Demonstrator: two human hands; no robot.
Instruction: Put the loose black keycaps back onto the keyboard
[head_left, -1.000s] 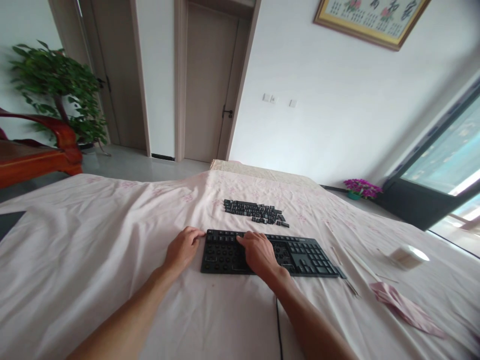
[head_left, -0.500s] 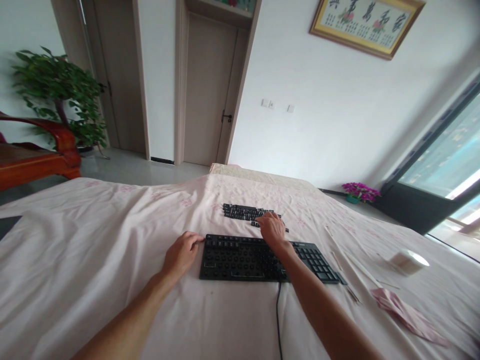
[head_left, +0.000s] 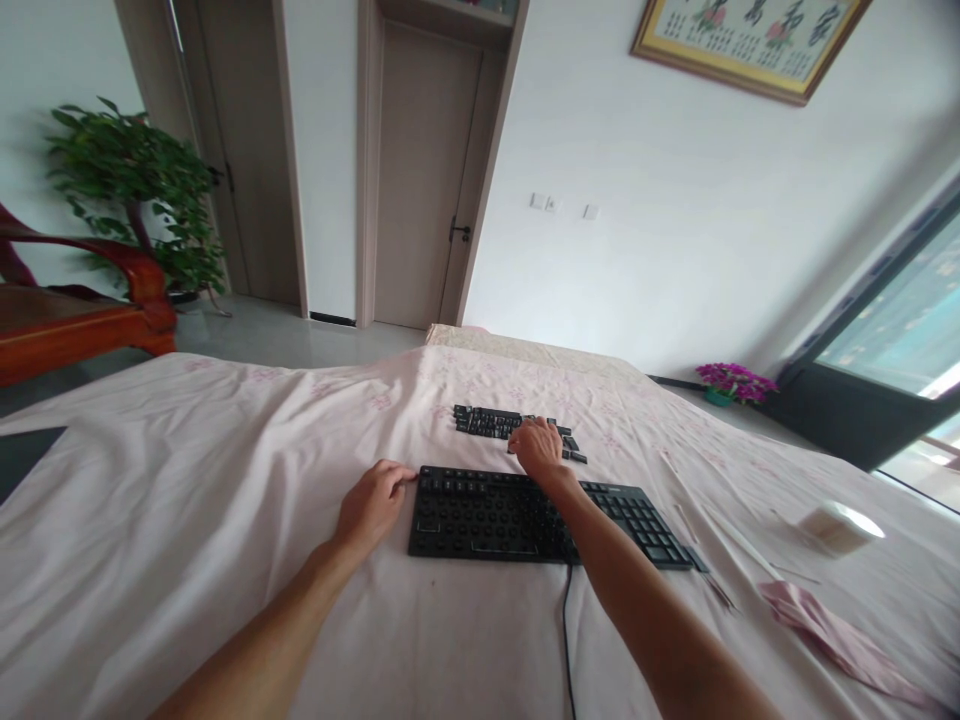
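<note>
A shiny red wooden chair [head_left: 90, 325] sits by a leafy plant [head_left: 131, 185]. On the wrinkly pink flowered sheet [head_left: 262, 440], the loose left hand [head_left: 373, 503] touches the corner of the flat black keyboard [head_left: 476, 515]. Behind it lie little black keys [head_left: 491, 422], partly under the right hand [head_left: 536, 447]; I can't tell if it grips one. Farther right lies a crumpled pink rag [head_left: 836, 632].

Long black rectangular plastic keyboard [head_left: 469, 520]: mostly matt, w/ slight sheen. Small black plastic keycaps [head_left: 491, 424]: same dark plast., v. matt. Pale pink floral cloth sheet [head_left: 300, 470]: soft, wrinkled, no gloss. Crumpled pink cloth strip [head_left: 840, 635]: ditto, matt fabric. Red-brown curved wooden armchair [head_left: 82, 322]: varnished, glossy. Grey smooth floor [head_left: 322, 347]: semi-gloss, some reflectn. Flat white wall [head_left: 600, 130]: smooth, matt. Tall taupe door [head_left: 420, 170]: smooth, low-sheen; material n/k.
</note>
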